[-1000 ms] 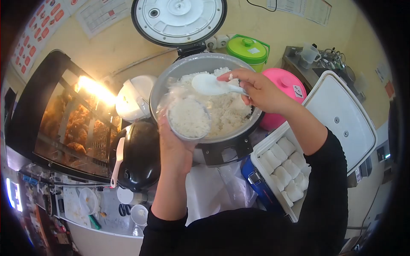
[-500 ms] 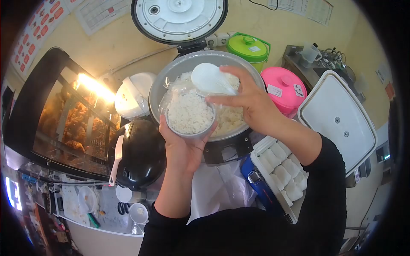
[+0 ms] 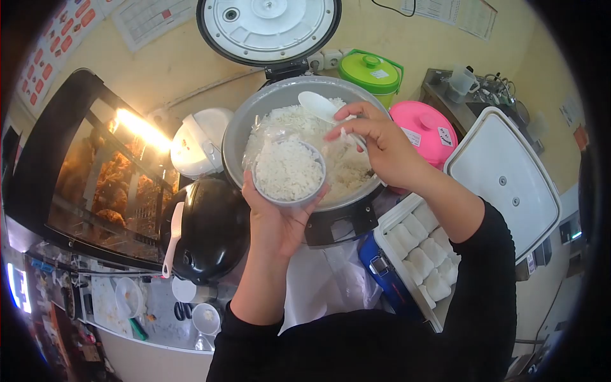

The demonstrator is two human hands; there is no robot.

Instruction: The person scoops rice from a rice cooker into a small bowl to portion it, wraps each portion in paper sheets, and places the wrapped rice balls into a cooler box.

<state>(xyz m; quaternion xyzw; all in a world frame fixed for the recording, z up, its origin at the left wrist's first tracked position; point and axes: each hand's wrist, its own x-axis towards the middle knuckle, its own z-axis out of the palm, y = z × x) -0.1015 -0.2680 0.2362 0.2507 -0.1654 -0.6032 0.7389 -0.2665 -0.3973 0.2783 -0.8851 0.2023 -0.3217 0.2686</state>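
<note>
My left hand cups a small bowl from below, fingers wrapped around its sides. White rice fills the bowl, and clear plastic film sticks up past its far left rim. In my right hand is a white rice paddle, its blade pointing up and left; the fingers hide part of the handle. Both hands are over a large open rice cooker, which has more rice inside. Loose rice appears to cling near my right fingertips.
The cooker's lid stands raised behind. A lit glass cabinet with fried food is at left, beside a black pot. At right are a pink container, a green one and a blue cooler holding white wrapped bundles.
My right hand has drawn slightly right and down, away from the bowl, and the paddle has tilted. The bowl in my left hand has shifted a little to the right.
</note>
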